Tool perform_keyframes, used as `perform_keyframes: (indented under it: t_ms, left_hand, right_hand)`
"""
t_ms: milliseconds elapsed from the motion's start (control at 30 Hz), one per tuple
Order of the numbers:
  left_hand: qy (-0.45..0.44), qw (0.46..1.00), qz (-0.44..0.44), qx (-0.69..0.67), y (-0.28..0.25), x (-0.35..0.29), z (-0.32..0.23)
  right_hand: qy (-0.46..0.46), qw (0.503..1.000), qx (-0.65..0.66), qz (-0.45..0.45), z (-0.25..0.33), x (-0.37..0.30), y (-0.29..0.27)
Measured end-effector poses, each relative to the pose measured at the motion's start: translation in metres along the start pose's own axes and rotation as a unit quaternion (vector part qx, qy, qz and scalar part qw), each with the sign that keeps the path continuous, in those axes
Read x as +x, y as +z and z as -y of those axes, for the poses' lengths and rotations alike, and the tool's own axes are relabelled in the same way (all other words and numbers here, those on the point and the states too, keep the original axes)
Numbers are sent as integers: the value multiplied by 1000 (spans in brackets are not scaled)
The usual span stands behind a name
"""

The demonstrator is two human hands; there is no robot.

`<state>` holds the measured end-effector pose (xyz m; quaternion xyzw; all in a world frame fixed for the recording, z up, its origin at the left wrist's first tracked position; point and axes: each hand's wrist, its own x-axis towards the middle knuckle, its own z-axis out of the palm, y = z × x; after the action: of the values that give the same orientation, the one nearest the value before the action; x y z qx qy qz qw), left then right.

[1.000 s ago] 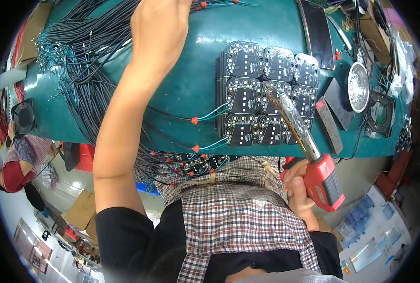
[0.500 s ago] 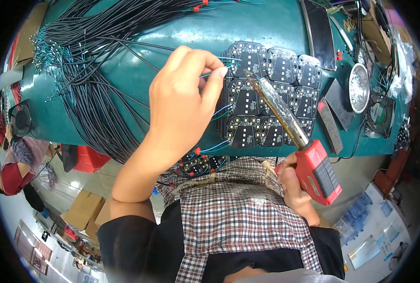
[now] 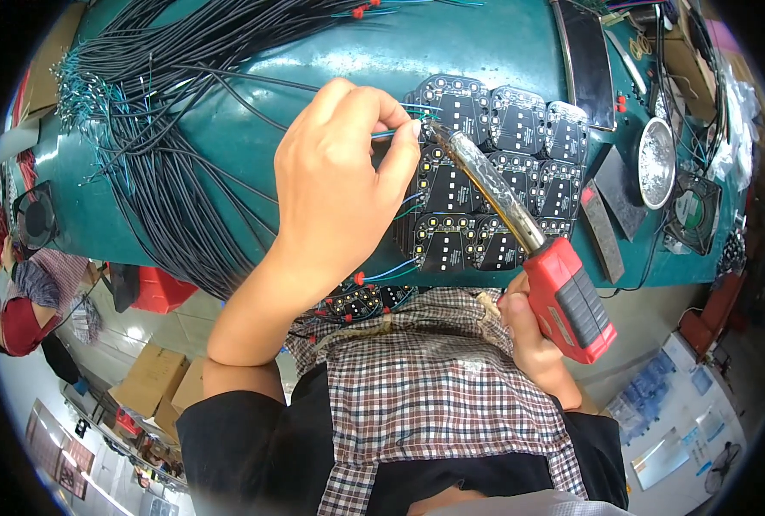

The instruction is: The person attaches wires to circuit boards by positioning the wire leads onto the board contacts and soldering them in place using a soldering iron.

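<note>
My left hand [image 3: 339,168] pinches a thin wire [image 3: 384,134], its end lying at the left edge of the upper-left circuit board [image 3: 453,95]. Fingers and thumb are closed together, hiding part of the wire. In my right hand [image 3: 533,335] is a red and black soldering iron [image 3: 563,297], tilted up and leftward. Its tip meets the board's edge beside the wire ends, close to my left thumb; whether it touches the wire is too small to tell. Black boards with small light squares lie in rows, several with blue and green wires at their left sides.
A large bundle of black cables [image 3: 163,181] with bared ends covers the table's left. To the right are a metal bowl [image 3: 655,162], a dark block [image 3: 619,189], a grey bar [image 3: 602,232], a small fan [image 3: 692,211] and a black panel [image 3: 584,64]. Another person [image 3: 34,301] is at far left.
The soldering iron has moved left and slightly up, its tip going from the board's middle to its left edge by the wire. My left hand has shifted slightly right.
</note>
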<state>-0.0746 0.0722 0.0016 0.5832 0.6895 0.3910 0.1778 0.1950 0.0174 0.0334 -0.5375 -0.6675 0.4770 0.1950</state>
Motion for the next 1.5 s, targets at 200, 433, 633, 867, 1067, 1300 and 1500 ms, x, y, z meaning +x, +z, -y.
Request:
perform_keyframes:
  t_ms: [200, 433, 633, 867, 1067, 1300, 1500]
  left_hand:
    - [5, 1000, -3, 3, 2, -2, -1]
    - [11, 1000, -5, 8, 1, -3, -2]
    - [15, 1000, -10, 6, 2, -4, -2]
    - [-11, 999, 1, -48, -4, -4, -6]
    - [23, 999, 22, -17, -4, -6, -3]
    - [36, 998, 48, 21, -10, -2, -8]
    - [46, 996, 60, 43, -11, 2, -10]
  right_hand:
    - [22, 1000, 8, -10, 5, -1, 4]
    - [6, 1000, -16, -3, 2, -4, -2]
    - [-13, 1000, 2, -2, 3, -7, -7]
    - [58, 997, 50, -13, 6, -14, -4]
    - [12, 1000, 19, -4, 1, -15, -7]
    - [1, 1000, 9, 2, -3, -16, -6]
    - [80, 993, 76, -48, 2, -18, 0]
